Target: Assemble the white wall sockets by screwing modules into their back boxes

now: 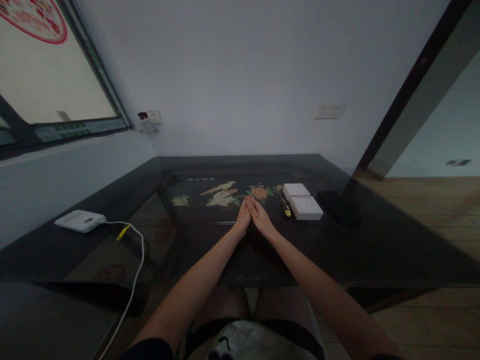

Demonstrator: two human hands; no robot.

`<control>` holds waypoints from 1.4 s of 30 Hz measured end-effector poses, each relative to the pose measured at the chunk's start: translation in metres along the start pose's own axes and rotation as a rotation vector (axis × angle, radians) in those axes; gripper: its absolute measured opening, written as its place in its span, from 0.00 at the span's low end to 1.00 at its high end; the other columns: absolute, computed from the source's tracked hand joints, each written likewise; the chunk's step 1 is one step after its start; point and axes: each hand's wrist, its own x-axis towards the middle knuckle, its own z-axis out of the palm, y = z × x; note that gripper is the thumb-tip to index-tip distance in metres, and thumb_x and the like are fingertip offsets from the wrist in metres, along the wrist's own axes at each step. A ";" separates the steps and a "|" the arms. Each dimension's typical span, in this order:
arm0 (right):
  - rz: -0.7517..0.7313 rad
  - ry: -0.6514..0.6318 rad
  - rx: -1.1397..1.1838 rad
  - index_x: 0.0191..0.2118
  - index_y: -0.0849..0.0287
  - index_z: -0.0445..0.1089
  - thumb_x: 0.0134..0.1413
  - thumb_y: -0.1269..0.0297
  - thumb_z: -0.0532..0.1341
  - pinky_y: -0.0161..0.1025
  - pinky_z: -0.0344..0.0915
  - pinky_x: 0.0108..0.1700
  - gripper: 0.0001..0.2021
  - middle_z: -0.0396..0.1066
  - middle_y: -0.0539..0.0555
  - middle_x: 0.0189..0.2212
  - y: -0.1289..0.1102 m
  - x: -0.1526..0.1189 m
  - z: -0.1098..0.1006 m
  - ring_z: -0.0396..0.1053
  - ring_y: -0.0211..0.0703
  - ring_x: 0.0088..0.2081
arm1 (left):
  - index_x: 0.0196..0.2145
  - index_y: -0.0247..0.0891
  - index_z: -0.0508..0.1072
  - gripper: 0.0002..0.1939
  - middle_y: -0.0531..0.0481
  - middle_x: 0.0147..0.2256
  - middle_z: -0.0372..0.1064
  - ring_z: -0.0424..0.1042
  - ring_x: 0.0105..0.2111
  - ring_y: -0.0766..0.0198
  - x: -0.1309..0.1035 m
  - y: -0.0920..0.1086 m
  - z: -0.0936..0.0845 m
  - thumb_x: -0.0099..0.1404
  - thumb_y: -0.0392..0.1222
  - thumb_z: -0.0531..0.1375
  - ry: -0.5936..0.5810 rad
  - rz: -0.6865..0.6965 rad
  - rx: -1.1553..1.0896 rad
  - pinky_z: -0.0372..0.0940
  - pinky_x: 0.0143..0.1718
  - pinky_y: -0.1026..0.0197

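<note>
My left hand [243,217] and my right hand [260,215] rest together on the dark glossy table [210,255], with their fingers pressed against each other and their tips meeting. No object shows in either hand. Just beyond them lies a flower and bird picture [259,192] on the tabletop. To the right of my right hand is a black and yellow screwdriver [286,208], beside two white socket boxes, a rear one [296,190] and a front one [306,208] with socket holes on its face.
A black flat object [338,207] lies right of the boxes. On the left, a white device [80,221] has a white cable [141,255] with a yellow tag [123,233], running over the table's front edge. Wall sockets [330,111] are on the wall behind.
</note>
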 end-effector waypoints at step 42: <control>0.028 0.006 0.002 0.49 0.59 0.70 0.55 0.42 0.52 0.48 0.53 0.60 0.27 0.70 0.60 0.50 -0.006 -0.001 -0.001 0.64 0.49 0.54 | 0.50 0.37 0.69 0.17 0.42 0.51 0.68 0.66 0.53 0.57 -0.005 0.008 0.002 0.62 0.41 0.58 0.019 -0.044 0.025 0.55 0.58 0.56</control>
